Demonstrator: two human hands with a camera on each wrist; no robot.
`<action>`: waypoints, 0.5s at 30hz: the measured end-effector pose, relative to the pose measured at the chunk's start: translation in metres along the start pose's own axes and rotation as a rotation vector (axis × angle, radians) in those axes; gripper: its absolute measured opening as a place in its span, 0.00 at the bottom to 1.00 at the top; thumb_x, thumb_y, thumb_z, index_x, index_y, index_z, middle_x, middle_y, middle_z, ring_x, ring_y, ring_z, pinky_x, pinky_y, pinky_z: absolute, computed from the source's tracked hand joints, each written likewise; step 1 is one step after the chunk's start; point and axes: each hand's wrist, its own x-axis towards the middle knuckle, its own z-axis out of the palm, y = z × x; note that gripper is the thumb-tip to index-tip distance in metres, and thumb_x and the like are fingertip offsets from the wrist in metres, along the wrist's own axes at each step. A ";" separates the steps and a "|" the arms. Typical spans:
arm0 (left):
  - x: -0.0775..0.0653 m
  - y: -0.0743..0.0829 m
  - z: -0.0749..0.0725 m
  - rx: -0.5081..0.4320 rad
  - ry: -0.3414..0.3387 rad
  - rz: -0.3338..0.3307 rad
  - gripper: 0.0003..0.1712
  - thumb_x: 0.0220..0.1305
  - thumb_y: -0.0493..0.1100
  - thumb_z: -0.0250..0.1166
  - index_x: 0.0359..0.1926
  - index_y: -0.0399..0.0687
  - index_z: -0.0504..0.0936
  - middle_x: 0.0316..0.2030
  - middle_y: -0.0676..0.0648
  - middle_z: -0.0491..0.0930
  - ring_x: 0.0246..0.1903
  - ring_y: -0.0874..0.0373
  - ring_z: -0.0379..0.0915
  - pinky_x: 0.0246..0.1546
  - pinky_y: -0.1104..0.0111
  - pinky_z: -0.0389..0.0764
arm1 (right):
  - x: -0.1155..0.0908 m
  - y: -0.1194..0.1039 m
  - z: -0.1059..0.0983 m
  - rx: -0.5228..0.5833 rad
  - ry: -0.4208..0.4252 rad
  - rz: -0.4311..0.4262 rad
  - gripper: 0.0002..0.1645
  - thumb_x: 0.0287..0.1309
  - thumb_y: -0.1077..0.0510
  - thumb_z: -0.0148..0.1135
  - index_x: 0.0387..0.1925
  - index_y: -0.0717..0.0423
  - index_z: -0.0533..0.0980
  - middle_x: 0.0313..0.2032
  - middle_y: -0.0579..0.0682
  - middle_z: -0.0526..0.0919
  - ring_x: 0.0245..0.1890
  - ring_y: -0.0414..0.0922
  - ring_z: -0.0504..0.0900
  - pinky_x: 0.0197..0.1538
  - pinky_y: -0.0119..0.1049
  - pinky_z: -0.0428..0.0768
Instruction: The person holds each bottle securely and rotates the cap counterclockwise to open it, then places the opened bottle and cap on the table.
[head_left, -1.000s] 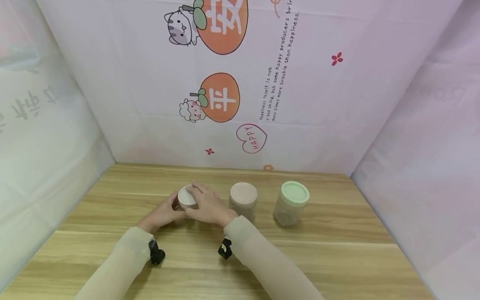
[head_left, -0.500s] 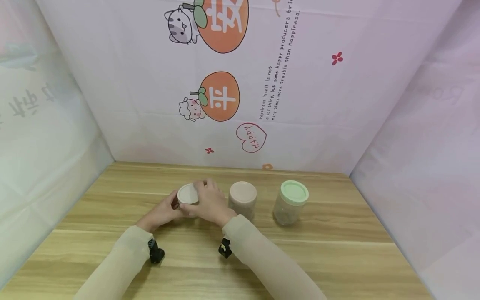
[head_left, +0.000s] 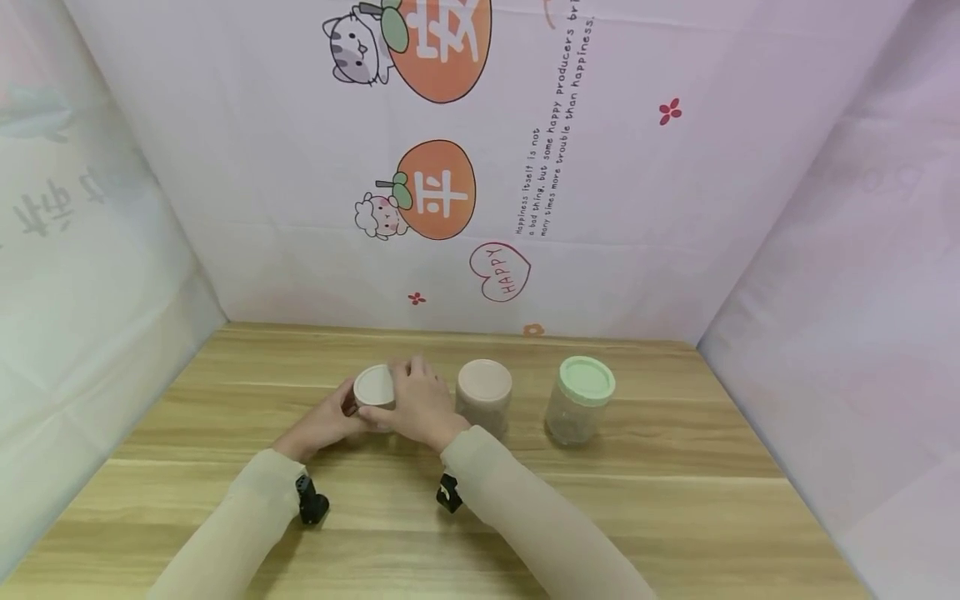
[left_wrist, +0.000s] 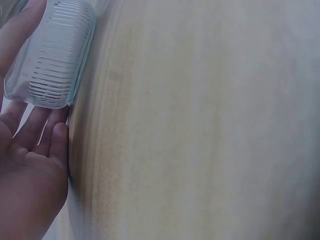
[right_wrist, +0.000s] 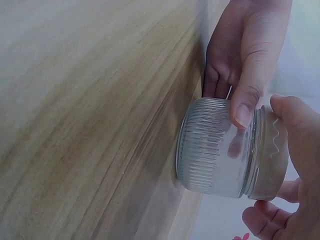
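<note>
A ribbed clear glass jar [right_wrist: 210,150] stands upright on the wooden table, left of two other jars. Its white lid [head_left: 373,387] sits on top and looks beige in the right wrist view. My left hand [head_left: 326,423] grips the jar's glass body from the left, thumb along the side below the lid. Its curled fingers [left_wrist: 42,122] reach round the glass near the base in the left wrist view. My right hand [head_left: 423,407] grips the lid's rim from the right, thumb at the near side and fingers at the far side, covering the lid's right part.
Close to the right hand stands a jar with a pink lid [head_left: 484,381]. Further right is a jar with a light green lid [head_left: 587,381]. A printed white cloth [head_left: 600,275] hangs behind the table [head_left: 390,533], with more cloth on both sides.
My right hand has shifted its hold round the lid: the thumb moved to the lid's near left edge and the fingers curled at its far right. The left hand and jar stayed in place.
</note>
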 end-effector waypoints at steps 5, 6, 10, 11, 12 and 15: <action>-0.001 0.003 0.000 0.003 -0.001 0.005 0.50 0.50 0.52 0.70 0.69 0.57 0.50 0.65 0.46 0.54 0.65 0.47 0.45 0.61 0.50 0.52 | 0.002 0.002 0.003 0.002 0.004 -0.012 0.54 0.45 0.21 0.45 0.64 0.53 0.61 0.51 0.52 0.66 0.47 0.45 0.68 0.50 0.42 0.69; -0.001 0.004 0.000 0.006 -0.002 0.004 0.50 0.50 0.52 0.70 0.69 0.57 0.50 0.66 0.46 0.54 0.66 0.47 0.44 0.62 0.50 0.51 | 0.002 0.003 0.003 0.008 0.003 -0.016 0.54 0.46 0.21 0.45 0.64 0.53 0.61 0.51 0.52 0.66 0.47 0.45 0.68 0.51 0.43 0.69; 0.000 0.003 -0.001 0.004 -0.007 -0.002 0.52 0.51 0.50 0.70 0.69 0.54 0.48 0.67 0.43 0.51 0.66 0.44 0.40 0.62 0.49 0.46 | 0.002 0.004 0.002 0.051 -0.011 -0.040 0.51 0.48 0.24 0.49 0.65 0.53 0.60 0.53 0.52 0.66 0.49 0.46 0.67 0.52 0.44 0.68; 0.000 0.002 -0.001 0.004 -0.008 -0.001 0.52 0.51 0.50 0.70 0.70 0.52 0.47 0.67 0.42 0.50 0.66 0.43 0.40 0.62 0.48 0.46 | 0.002 0.005 0.001 0.068 -0.015 -0.047 0.50 0.49 0.26 0.50 0.65 0.53 0.60 0.53 0.52 0.66 0.50 0.46 0.67 0.53 0.44 0.67; 0.001 0.002 -0.001 0.007 -0.010 -0.001 0.53 0.51 0.50 0.70 0.70 0.52 0.47 0.67 0.41 0.49 0.66 0.42 0.39 0.62 0.48 0.46 | 0.003 0.005 0.000 0.083 -0.022 -0.053 0.50 0.49 0.27 0.51 0.65 0.53 0.60 0.54 0.52 0.66 0.51 0.46 0.66 0.53 0.45 0.67; 0.000 0.002 -0.001 0.014 -0.005 0.005 0.53 0.50 0.50 0.70 0.70 0.53 0.47 0.67 0.41 0.50 0.66 0.43 0.40 0.62 0.49 0.47 | 0.003 0.006 -0.001 0.134 -0.049 -0.062 0.49 0.49 0.31 0.55 0.67 0.50 0.57 0.56 0.51 0.65 0.52 0.46 0.65 0.53 0.44 0.67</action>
